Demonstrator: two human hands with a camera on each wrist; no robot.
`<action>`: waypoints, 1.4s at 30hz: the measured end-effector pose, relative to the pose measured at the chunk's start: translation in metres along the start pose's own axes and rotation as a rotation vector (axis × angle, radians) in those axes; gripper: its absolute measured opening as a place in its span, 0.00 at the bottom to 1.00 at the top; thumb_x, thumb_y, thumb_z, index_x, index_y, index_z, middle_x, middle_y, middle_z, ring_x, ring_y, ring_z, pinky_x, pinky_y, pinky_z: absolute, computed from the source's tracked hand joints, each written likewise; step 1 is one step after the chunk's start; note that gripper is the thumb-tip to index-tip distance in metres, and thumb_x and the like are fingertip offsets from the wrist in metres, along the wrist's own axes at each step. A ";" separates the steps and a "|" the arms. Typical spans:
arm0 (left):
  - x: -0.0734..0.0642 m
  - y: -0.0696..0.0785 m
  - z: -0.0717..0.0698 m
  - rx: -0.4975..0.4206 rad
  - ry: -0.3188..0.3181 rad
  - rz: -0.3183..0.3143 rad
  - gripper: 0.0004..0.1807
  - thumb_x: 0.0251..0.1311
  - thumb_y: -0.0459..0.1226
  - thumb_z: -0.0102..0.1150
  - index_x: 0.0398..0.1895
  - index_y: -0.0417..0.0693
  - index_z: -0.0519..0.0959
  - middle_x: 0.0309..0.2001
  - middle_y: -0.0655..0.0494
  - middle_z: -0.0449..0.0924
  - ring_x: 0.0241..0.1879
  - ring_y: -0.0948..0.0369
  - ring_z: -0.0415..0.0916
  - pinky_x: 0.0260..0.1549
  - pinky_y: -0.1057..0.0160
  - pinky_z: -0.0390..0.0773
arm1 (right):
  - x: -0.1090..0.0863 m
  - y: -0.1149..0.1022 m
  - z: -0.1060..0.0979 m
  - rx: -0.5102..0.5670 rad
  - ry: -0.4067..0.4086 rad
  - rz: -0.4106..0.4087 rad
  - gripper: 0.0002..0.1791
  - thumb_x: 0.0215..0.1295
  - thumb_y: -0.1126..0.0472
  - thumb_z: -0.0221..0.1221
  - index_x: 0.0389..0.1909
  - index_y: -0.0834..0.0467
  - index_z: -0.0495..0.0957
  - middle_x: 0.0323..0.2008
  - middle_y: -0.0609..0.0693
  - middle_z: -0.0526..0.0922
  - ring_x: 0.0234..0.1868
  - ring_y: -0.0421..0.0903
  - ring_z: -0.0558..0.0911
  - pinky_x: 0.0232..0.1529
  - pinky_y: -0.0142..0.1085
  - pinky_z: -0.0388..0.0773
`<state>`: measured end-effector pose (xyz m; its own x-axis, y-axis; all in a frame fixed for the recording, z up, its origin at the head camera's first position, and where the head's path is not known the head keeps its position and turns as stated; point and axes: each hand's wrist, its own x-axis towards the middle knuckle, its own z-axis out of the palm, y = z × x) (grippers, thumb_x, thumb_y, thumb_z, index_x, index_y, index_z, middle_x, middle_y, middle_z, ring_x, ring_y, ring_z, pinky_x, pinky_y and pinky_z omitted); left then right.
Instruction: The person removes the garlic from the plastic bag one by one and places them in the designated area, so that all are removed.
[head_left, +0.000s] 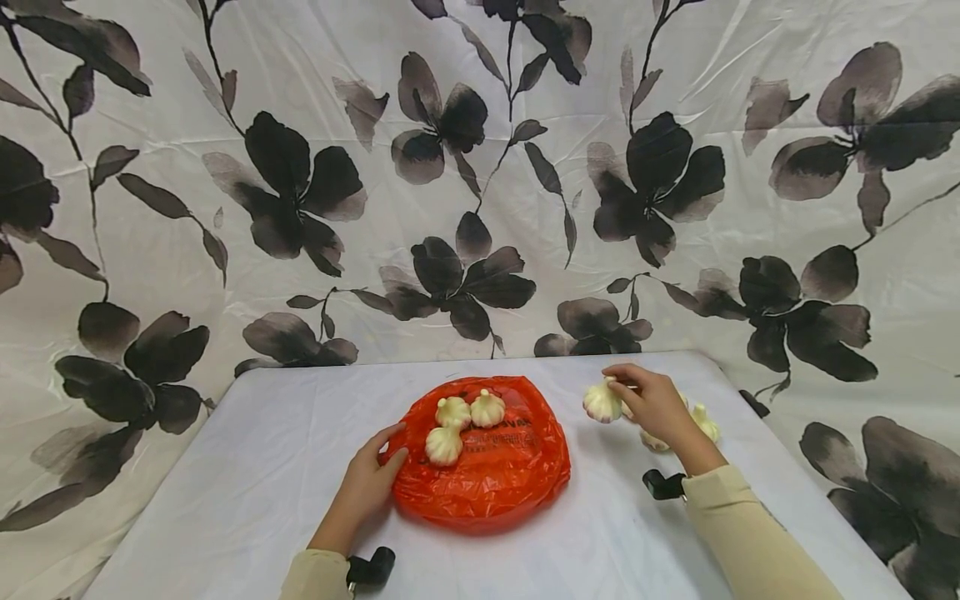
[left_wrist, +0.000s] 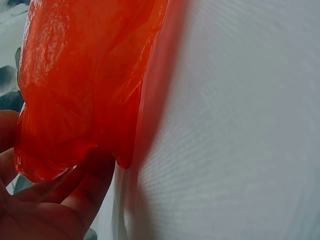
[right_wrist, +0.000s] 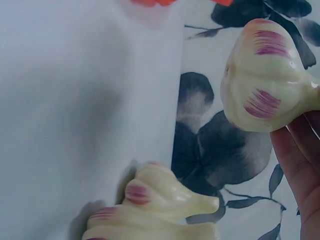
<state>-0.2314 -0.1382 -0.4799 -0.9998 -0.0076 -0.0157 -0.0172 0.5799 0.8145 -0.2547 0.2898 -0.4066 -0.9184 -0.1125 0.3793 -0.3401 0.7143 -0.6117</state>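
A red plastic bag lies on the table, with three garlic bulbs resting on its far left part. My left hand grips the bag's left edge; in the left wrist view its fingers and thumb are on either side of the red plastic. To the right, my right hand pinches a garlic bulb by its stem, lifted above the table. The right wrist view shows that held bulb cream with purple streaks. More garlic bulbs lie beneath and behind this hand, partly hidden.
A white cloth covers the table. Behind it hangs a pale curtain with dark flower prints. A black wrist camera sits on the left wrist, another camera on the right.
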 end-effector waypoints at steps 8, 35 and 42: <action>-0.002 0.001 -0.001 -0.011 0.017 0.048 0.26 0.69 0.41 0.52 0.70 0.55 0.65 0.70 0.42 0.64 0.64 0.41 0.69 0.56 0.45 0.77 | -0.004 0.009 0.002 -0.049 -0.008 0.031 0.14 0.69 0.60 0.57 0.53 0.57 0.80 0.47 0.58 0.85 0.48 0.57 0.85 0.39 0.41 0.85; -0.001 0.001 0.001 -0.014 0.003 0.014 0.27 0.69 0.42 0.52 0.70 0.57 0.64 0.70 0.43 0.63 0.64 0.41 0.68 0.54 0.47 0.78 | -0.014 0.033 0.010 -0.197 -0.031 -0.041 0.11 0.62 0.70 0.59 0.44 0.62 0.83 0.42 0.58 0.86 0.43 0.56 0.85 0.44 0.49 0.82; -0.001 0.001 0.000 -0.015 0.006 0.018 0.26 0.69 0.42 0.52 0.70 0.57 0.64 0.70 0.43 0.64 0.64 0.41 0.69 0.54 0.47 0.78 | -0.015 0.035 0.010 -0.236 -0.052 -0.040 0.11 0.62 0.70 0.59 0.44 0.64 0.83 0.43 0.59 0.86 0.45 0.56 0.84 0.44 0.49 0.82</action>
<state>-0.2307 -0.1377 -0.4796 -1.0000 -0.0019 0.0024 0.0009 0.5678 0.8231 -0.2551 0.3089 -0.4407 -0.9163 -0.1751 0.3603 -0.3256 0.8494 -0.4153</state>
